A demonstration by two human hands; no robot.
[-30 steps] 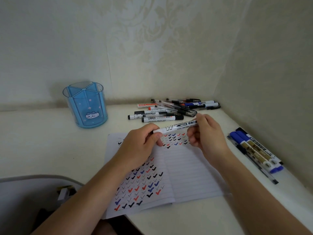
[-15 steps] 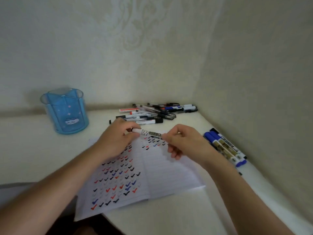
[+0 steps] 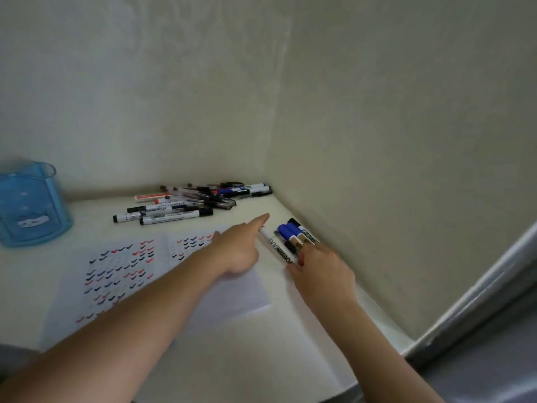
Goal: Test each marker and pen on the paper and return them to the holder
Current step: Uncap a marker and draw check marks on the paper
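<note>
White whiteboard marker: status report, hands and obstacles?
Left hand index on far end of white whiteboard marker; right hand pinches near end. Marker alongside blue-capped markers. Blue translucent holder far left, across the paper.

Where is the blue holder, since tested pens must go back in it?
In the head view the blue holder stands at the desk's far left by the back wall, left of the pen pile.

White table [image 3: 247, 347]: blue holder [image 3: 29, 207], paper [image 3: 122, 274], pen pile [image 3: 191, 202], marker cluster [image 3: 293, 234] at right.
</note>
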